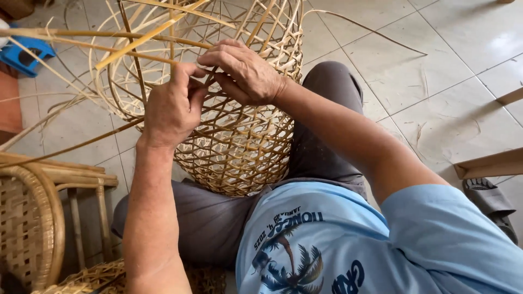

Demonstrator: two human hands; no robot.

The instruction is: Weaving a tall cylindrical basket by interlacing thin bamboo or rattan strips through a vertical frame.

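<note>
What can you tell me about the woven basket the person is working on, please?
The bamboo basket is an unfinished open lattice of pale yellow strips, rounded and tipped on its side across the person's lap. Its woven part is closed toward the knees; loose strip ends splay out from the far rim. The left hand and right hand both pinch strips on its upper side.
</note>
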